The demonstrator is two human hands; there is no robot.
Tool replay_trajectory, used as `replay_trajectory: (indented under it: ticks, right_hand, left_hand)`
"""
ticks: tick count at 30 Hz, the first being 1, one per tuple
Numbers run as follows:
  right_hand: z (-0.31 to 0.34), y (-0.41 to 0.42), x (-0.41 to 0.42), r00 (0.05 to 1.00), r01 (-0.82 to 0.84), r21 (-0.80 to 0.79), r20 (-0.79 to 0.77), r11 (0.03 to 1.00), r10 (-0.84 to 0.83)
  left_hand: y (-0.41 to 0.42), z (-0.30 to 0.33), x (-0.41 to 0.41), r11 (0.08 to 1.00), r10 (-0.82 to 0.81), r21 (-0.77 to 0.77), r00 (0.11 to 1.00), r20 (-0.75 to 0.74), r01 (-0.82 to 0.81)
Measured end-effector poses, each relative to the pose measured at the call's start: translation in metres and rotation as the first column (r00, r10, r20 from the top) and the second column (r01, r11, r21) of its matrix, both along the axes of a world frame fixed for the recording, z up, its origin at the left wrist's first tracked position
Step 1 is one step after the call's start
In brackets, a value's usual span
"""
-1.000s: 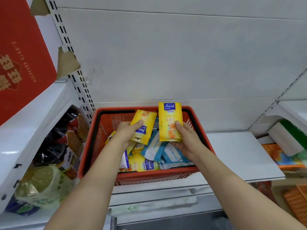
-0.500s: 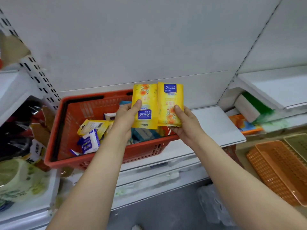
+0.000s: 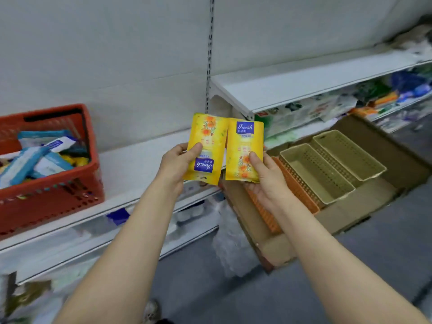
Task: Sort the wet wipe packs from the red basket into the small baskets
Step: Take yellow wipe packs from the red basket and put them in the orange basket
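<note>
While each hand pinches one yellow pack [image 3: 244, 149] | lower both flat into one small basket [image 3: 315, 170] | fingers [image 3: 195, 148] release last.

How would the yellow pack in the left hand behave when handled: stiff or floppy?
Probably soft: the yellow pack is a thin pouch whose edges curve in the left hand. Likely light, since thumb and fingers alone hold it up. Its glossy film may be slippery.

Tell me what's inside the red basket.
The red basket on the shelf holds a loose pile of wet wipe packs, mostly blue-and-white, with a bit of yellow showing at the right. Whatever lies under the pile is covered, and the picture's left edge cuts off the rest.
</note>
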State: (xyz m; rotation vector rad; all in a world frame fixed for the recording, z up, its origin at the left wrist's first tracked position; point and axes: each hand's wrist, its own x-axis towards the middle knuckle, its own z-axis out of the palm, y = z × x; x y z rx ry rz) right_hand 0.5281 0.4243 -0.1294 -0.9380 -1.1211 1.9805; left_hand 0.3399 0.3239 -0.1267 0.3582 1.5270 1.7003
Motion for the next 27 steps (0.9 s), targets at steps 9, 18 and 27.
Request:
replay_trajectory:
  ticks: [9,18,27]
  right_hand:
    - [-0.036,0.092,0.079,0.989,0.019,-0.051,0.149,0.999,-0.012]
    - [-0.087,0.180,0.093,0.917,0.062,-0.096,0.398,0.993,-0.019]
    - [-0.138,0.251,0.072,0.683,-0.216,-0.092,0.697,0.972,0.217]
  left_hand:
    - [0.086,-0.020,0.068,0.984,-0.024,-0.174,0.999,0.022,0.027]
    - [0.169,-0.071,0.065,0.950,-0.023,-0.309,0.998,0.051,0.038]
    - [0.177,-0.120,0.063,0.920,0.142,-0.384,0.980,0.140,-0.078]
